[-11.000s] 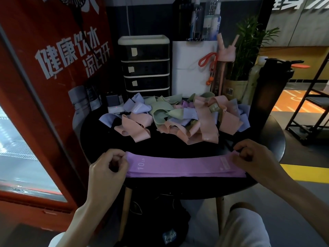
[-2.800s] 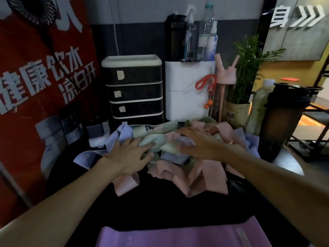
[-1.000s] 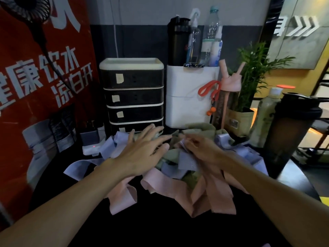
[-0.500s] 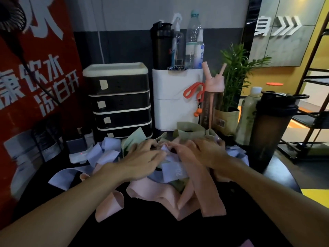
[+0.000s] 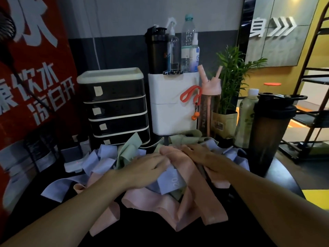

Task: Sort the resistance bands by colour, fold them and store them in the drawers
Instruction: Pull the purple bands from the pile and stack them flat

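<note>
Pink bands [image 5: 187,202] heap under both flat open hands [image 5: 147,168] [image 5: 206,157], drawers [image 5: 115,107] behind.

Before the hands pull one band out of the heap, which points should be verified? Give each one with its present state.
1. Both hands on the heap: ok. The left hand and the right hand rest on the resistance bands.
2. One single band gripped: cannot tell; the fingers are buried among pink, lilac and green loops.
3. Bands free of each other: not ok; they lie crossed and overlapped.
4. Drawer ready to receive: not ok; all drawers of the drawer unit look shut.
5. Bottles clear of the pull: not ok; the dark shaker bottle stands close beside the heap.
6. Free table in front for folding: ok.
</note>
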